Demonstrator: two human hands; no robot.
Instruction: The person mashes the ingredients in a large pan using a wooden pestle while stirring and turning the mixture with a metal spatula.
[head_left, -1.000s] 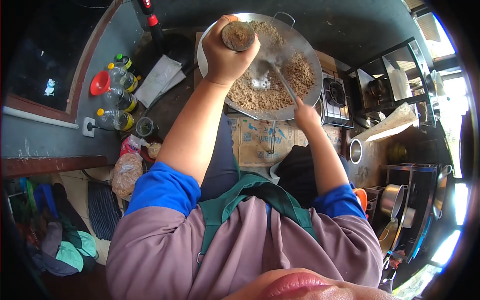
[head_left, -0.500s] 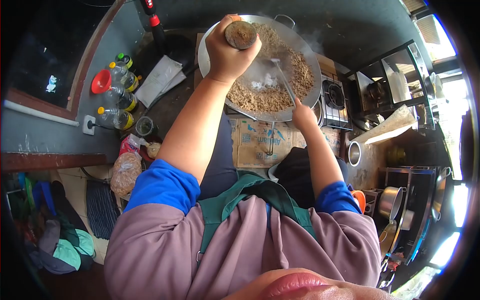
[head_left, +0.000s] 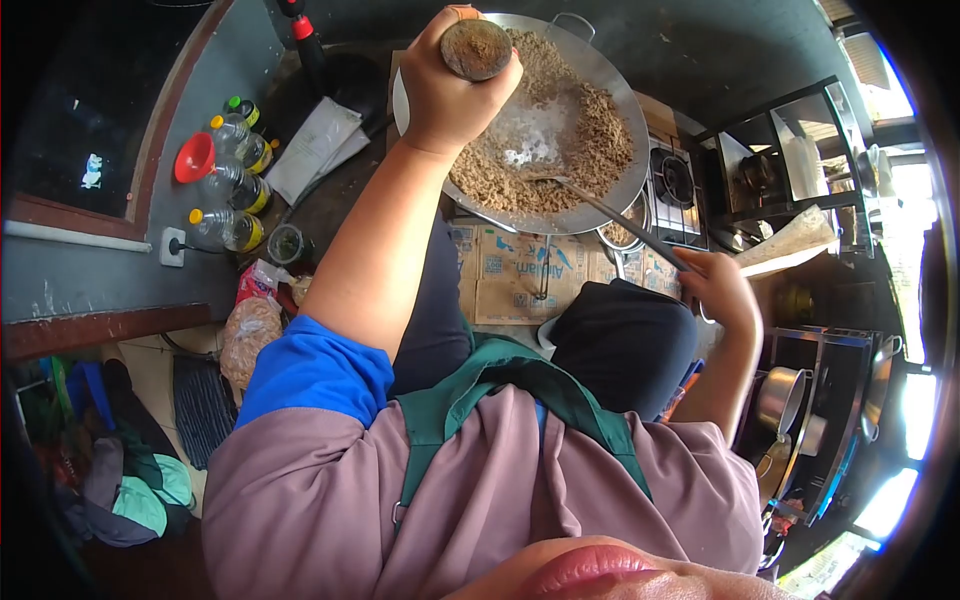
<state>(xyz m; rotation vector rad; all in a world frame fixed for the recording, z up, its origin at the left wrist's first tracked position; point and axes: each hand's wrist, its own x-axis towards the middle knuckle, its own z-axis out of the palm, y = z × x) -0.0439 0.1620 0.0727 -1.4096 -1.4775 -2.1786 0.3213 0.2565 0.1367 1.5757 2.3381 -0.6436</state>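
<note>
The left hand (head_left: 450, 90) was wrapped tightly round a thick wooden handle (head_left: 475, 50), seen nearly end-on, in front of the left side of a wide metal wok (head_left: 588, 62). The right hand (head_left: 722, 285) was off to the right of the wok, its fingers grasping the far end of a long metal spatula (head_left: 632, 231). The spatula slanted over the near right rim, and its head lay among the crumbly brown food (head_left: 515, 195) inside. That food formed a ring around a pale, shiny patch near the middle of the wok.

Just beside the wok's near right edge was a small pan (head_left: 618, 265), and farther right a stove (head_left: 687, 224). Printed cardboard (head_left: 510, 265) showed below the wok. Well to the left, bottles (head_left: 225, 230) stood near a red funnel (head_left: 194, 157).
</note>
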